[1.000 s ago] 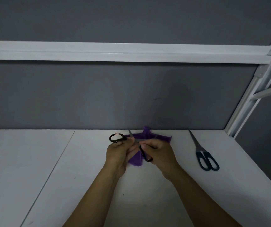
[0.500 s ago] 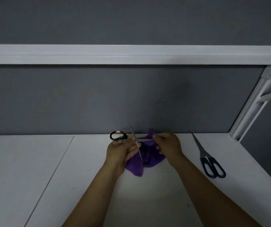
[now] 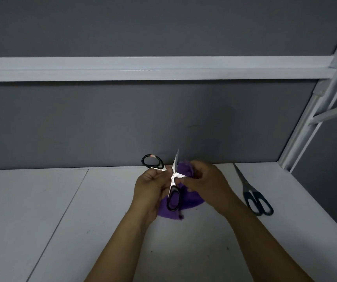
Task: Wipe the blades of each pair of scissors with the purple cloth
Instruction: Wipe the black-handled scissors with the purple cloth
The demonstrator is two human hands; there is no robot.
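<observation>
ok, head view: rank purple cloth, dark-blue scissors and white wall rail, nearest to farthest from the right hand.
1. Purple cloth: gripped in the right hand.
2. Dark-blue scissors: flat on the table, to its right.
3. White wall rail: high above, farthest back.

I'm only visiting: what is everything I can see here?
black-handled scissors: one, black and silver, blades open, held over the table
purple cloth: one, purple, beneath and between the hands
teal-handled scissors: one, dark teal, closed, on the table at right
table: one, white, foreground
wall panel: one, grey, behind the table
rail: one, white, across the wall
frame post: one, white, far right
left hand: one, grips the black-handled scissors
right hand: one, pinches the purple cloth on a blade
</observation>
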